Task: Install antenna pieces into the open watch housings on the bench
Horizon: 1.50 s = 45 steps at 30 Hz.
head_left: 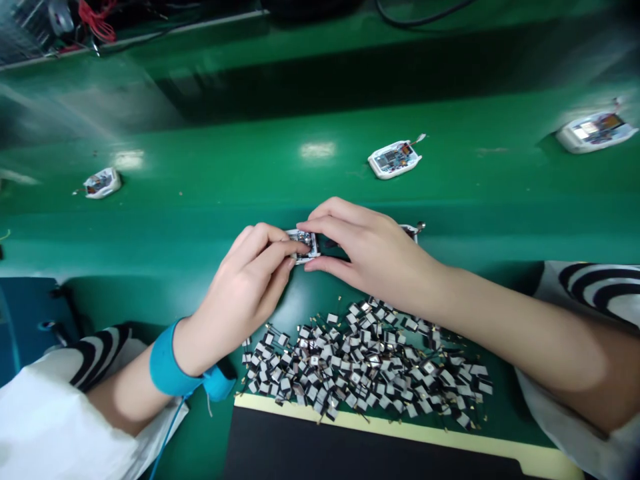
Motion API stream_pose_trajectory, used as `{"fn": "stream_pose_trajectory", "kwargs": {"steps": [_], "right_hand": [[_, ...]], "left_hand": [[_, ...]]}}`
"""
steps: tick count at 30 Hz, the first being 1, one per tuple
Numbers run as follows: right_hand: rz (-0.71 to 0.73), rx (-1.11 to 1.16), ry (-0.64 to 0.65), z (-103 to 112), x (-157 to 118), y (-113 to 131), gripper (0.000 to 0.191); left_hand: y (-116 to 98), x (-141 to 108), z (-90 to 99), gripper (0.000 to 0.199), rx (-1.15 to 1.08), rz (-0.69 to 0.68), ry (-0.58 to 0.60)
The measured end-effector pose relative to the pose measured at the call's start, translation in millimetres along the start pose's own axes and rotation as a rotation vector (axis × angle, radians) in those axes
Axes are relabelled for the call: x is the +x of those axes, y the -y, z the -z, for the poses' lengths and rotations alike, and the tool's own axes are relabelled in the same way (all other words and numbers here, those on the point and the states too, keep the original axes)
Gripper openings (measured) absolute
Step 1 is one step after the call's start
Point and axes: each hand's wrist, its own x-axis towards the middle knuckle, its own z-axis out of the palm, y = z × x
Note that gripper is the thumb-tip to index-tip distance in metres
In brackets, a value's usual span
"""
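Observation:
Between my two hands, on the green work surface, is a small white device housing (313, 247) with an exposed circuit board inside. My left hand (255, 270) grips its left side, and one finger presses on the board. The fingers and thumb of my right hand (363, 247) pinch its right end. Partly hidden behind my right hand lies another white housing (411, 232). Just below my hands spreads a heap of small grey-and-black parts with short leads (350, 360). A blue wrist strap (173, 360) with a cord goes round my left wrist.
Farther back lie open white housings with boards: one at left (103, 183), one in the middle (395, 160), one at right (595, 131). A black sheet with a yellow edge (375, 443) is in front. Red wires (97, 20) hang at the upper left.

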Motion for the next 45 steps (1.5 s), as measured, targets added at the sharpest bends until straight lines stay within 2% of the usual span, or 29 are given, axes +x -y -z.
{"fn": "stream_pose_trajectory", "kwargs": {"steps": [13,16,19,22,32,40,45], "right_hand": [[-0.017,-0.007,0.024,0.9,1.6,1.0,0.025],[-0.033,-0.009,0.036,1.5,2.2,1.5,0.026],[-0.045,-0.011,0.043,2.4,2.6,1.9,0.027],[-0.069,-0.007,0.060,3.2,2.8,2.4,0.027],[-0.103,-0.038,0.112,5.3,3.4,3.0,0.029],[-0.045,-0.048,0.065,4.9,0.4,1.6,0.027],[-0.034,-0.049,0.052,4.3,0.1,1.6,0.024]], "left_hand": [[-0.8,3.4,2.5,0.015,-0.035,0.026,0.053],[0.0,1.4,3.9,0.014,-0.056,0.059,-0.011],[1.5,-0.9,5.2,0.013,-0.001,0.019,-0.077],[2.1,-1.8,6.0,0.012,0.080,-0.045,-0.087],[-1.3,1.4,5.5,0.013,0.189,-0.024,-0.104],[-3.5,2.2,6.1,0.012,0.267,-0.097,-0.108],[-3.4,2.0,7.2,0.013,0.284,-0.084,-0.093]]}}
